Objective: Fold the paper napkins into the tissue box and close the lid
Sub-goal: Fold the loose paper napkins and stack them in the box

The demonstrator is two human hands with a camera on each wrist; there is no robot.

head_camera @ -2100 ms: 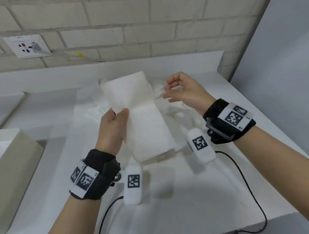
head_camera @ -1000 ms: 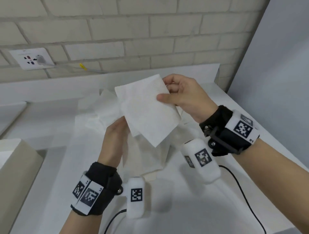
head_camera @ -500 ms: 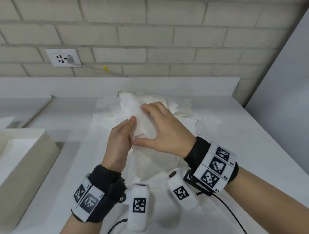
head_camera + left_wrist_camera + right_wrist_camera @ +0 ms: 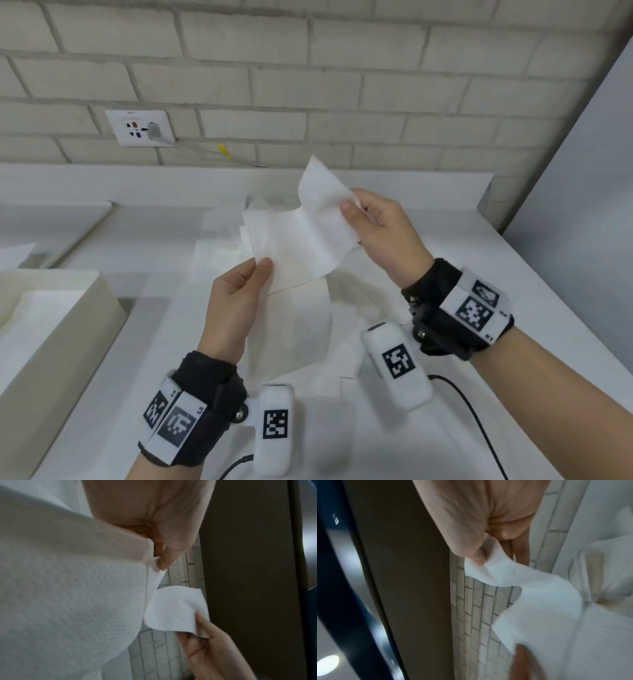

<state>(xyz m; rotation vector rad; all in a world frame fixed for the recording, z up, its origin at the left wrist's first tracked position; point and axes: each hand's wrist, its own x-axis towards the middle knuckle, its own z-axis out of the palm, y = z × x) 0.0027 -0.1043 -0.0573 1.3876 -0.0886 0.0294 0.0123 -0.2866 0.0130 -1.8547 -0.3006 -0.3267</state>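
Observation:
A white paper napkin [image 4: 301, 240] hangs in the air above the white counter, stretched between both hands. My left hand [image 4: 236, 294] pinches its lower left part with thumb on top. My right hand [image 4: 376, 233] pinches its upper right edge, a corner sticking up. In the left wrist view the napkin [image 4: 68, 595] fills the left side under my left hand [image 4: 161, 561], with the right hand [image 4: 205, 642] beyond. In the right wrist view my right hand [image 4: 488, 555] pinches the napkin [image 4: 530, 595]. The beige tissue box [image 4: 51, 342] stands open at the left.
A loose heap of more white napkins [image 4: 342, 325] lies on the counter [image 4: 496, 291] under and behind the hands. A brick wall with a socket [image 4: 140, 128] and plugged cable stands behind. A grey panel [image 4: 582, 205] bounds the right side. A black cable [image 4: 472, 421] runs from the right wrist.
Half a second ago both hands were close together on the napkin. The right hand has now moved up and right, spreading the napkin out between the hands.

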